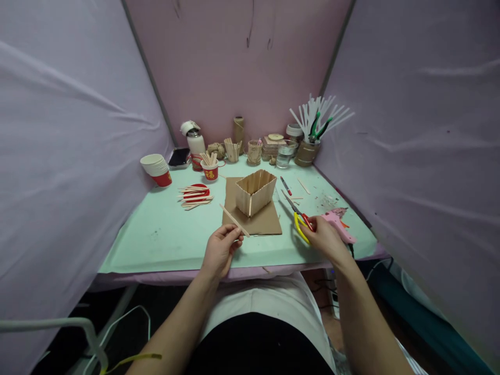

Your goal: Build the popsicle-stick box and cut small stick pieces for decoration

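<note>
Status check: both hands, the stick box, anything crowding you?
Left hand pinching craft stick. Right hand holding scissors. Craft-stick box on cardboard, untouched. Pink glue gun beside right hand.

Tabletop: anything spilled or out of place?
Yes. Grey flecks are scattered beyond the pink glue gun, like uncleared scraps or stains; too small to tell. A loose stick lies nearby, apart from the pile of sticks at left.

Pink back wall [219, 67] — pale green tabletop [156, 252].

Box [264, 197] blocking centre, front-left tabletop [156, 246] open
</note>
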Demonstrator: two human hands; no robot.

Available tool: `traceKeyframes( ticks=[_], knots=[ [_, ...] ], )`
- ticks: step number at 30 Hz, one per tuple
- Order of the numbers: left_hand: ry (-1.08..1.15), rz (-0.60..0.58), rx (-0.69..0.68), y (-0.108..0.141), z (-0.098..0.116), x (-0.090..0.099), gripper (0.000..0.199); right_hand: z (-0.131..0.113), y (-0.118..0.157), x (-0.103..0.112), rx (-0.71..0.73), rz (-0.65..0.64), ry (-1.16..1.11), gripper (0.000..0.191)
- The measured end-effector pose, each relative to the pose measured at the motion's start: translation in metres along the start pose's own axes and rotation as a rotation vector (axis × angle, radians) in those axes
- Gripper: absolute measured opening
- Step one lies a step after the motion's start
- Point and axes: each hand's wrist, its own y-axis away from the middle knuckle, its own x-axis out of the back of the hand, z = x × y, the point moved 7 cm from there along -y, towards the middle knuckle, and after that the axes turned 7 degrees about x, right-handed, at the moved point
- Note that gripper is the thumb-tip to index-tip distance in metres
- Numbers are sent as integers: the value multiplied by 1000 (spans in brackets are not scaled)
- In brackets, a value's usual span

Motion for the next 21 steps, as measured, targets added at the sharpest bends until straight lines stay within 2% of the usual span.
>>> traceKeyframes(
  ticks=[4, 6, 10, 12, 14, 17, 21],
  knots=[
    [10, 3, -1, 1, 1, -1, 25, 4, 24, -2, -73, 54, -204, 51],
    [11, 3, 0, 2, 2, -2, 25, 1, 35, -12, -77, 19, -443, 55],
    [9, -11, 3, 5, 5, -8, 25, -32, 60, -41, 46, -243, -1164, 65],
    [18, -11, 2, 6, 6, -9, 26, -50, 74, -47, 73, -357, -1346, 68],
    [30, -1, 4, 7, 7, -10, 27, -65, 84, -46, 135, -389, -1287, 57],
    [36, 11, -1, 9, 10, -9, 27, -79, 94, -44, 181, -357, -1008, 38],
    [24, 9, -10, 14, 14, -9, 29, -79, 99, -48, 163, -281, -749, 45]
  ],
)
